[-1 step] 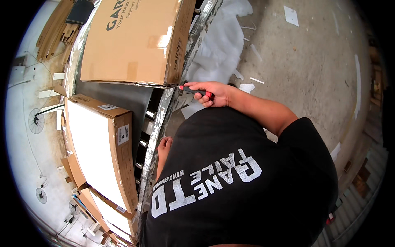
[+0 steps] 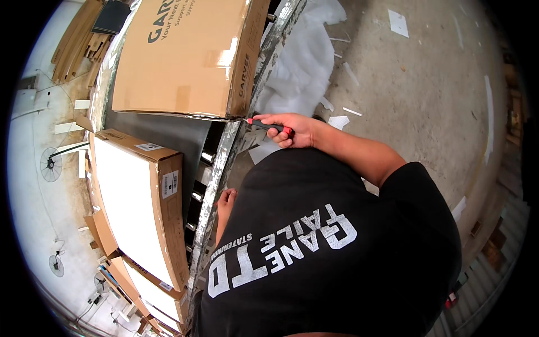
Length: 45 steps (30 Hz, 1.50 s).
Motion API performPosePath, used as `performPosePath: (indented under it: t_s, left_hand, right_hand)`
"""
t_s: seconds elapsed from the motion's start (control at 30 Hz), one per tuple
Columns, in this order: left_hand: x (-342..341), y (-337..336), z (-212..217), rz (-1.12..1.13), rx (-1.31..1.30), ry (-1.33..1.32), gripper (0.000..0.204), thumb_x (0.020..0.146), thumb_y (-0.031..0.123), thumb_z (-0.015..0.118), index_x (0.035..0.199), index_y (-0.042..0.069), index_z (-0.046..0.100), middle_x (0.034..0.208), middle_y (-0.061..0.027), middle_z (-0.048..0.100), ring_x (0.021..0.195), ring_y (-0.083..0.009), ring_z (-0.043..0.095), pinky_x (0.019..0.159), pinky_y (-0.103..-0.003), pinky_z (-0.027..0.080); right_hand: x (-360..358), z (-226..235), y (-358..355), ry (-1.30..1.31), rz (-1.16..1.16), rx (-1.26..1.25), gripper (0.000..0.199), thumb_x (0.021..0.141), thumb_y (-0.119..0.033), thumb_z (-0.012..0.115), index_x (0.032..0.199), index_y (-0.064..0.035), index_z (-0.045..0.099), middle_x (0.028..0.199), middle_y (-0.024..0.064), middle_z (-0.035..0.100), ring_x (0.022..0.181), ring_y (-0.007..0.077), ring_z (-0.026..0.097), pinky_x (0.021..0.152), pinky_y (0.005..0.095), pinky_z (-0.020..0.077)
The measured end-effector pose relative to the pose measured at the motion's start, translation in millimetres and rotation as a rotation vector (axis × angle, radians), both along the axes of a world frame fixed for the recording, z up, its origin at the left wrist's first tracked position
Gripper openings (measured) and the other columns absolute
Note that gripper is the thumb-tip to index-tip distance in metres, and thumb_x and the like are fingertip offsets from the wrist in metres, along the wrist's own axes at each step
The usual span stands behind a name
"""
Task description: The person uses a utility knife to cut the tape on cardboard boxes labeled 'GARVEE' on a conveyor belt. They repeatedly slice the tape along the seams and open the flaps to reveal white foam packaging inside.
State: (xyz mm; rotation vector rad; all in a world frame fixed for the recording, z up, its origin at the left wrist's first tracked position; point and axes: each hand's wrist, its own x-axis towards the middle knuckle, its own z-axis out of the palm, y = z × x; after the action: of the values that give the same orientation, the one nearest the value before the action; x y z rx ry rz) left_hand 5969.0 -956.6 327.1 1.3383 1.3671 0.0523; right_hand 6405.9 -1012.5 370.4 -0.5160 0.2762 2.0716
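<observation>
Clenched around a slim cutter (image 2: 269,126) with a black body and red end, our right hand (image 2: 295,130) holds the tool level, its tip touching the lower corner of a large brown cardboard box (image 2: 185,56) where glossy tape wraps the edge. Our left hand (image 2: 225,200) rests lower down against the worn, paint-flecked metal rail (image 2: 216,180) of the conveyor; we cannot tell whether its fingers grip anything, since our black printed shirt (image 2: 325,247) hides most of the arm. The box lies flat on the dark, smooth belt (image 2: 163,132). Just beyond it on the belt sits a second carton (image 2: 140,202), smooth white on its broad face with brown sides and small labels. Crumpled white foam sheet (image 2: 303,62) lies on the rough concrete floor (image 2: 426,84) beside the rail.
</observation>
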Motion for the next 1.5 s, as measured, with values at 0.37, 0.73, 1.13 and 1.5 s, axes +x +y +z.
performPosePath:
  t_s: [0.37, 0.73, 1.13, 1.5]
  left_hand:
    - [7.5, 3.0, 1.2, 0.116, 0.025, -0.035, 0.027, 0.102, 0.027, 0.064, 0.116, 0.003, 0.065, 0.097, -0.0013, 0.069, 0.081, -0.0079, 0.062, 0.067, -0.021, 0.044]
    - [30.8, 2.6, 21.0, 0.086, 0.128, -0.066, 0.022, 0.103, 0.019, 0.062, 0.113, -0.001, 0.063, 0.098, -0.0058, 0.069, 0.083, -0.012, 0.064, 0.077, -0.025, 0.051]
    - [44.3, -10.2, 14.5, 0.028, 0.078, -0.047, 0.021, 0.103, 0.017, 0.062, 0.111, -0.002, 0.064, 0.097, -0.0061, 0.07, 0.085, -0.0102, 0.063, 0.078, -0.024, 0.05]
    - [33.4, -23.4, 22.5, 0.093, 0.167, -0.047, 0.02, 0.104, 0.018, 0.061, 0.108, -0.002, 0.064, 0.091, -0.0065, 0.069, 0.083, -0.0122, 0.065, 0.074, -0.025, 0.052]
  right_hand:
    - [4.4, -5.5, -9.6, 0.05, -0.026, 0.024, 0.038, 0.103, -0.022, 0.057, 0.14, -0.0217, 0.048, 0.075, -0.0007, 0.054, 0.051, 0.0047, 0.044, 0.043, 0.0226, 0.033]
    - [2.1, 7.0, -6.6, 0.129, -0.051, 0.117, 0.04, 0.103, -0.021, 0.057, 0.142, -0.0209, 0.047, 0.077, -0.0006, 0.055, 0.049, 0.0047, 0.043, 0.043, 0.0228, 0.0336]
    - [-4.8, 17.3, -10.6, 0.076, -0.053, 0.124, 0.042, 0.104, -0.024, 0.057, 0.145, -0.0225, 0.048, 0.077, -0.0017, 0.055, 0.047, 0.0033, 0.041, 0.042, 0.0211, 0.033]
    - [78.5, 10.2, -11.3, -1.065, -0.265, 0.262, 0.059, 0.104, -0.017, 0.053, 0.159, -0.0163, 0.031, 0.082, 0.0051, 0.06, 0.062, 0.0121, 0.058, 0.051, 0.0268, 0.0475]
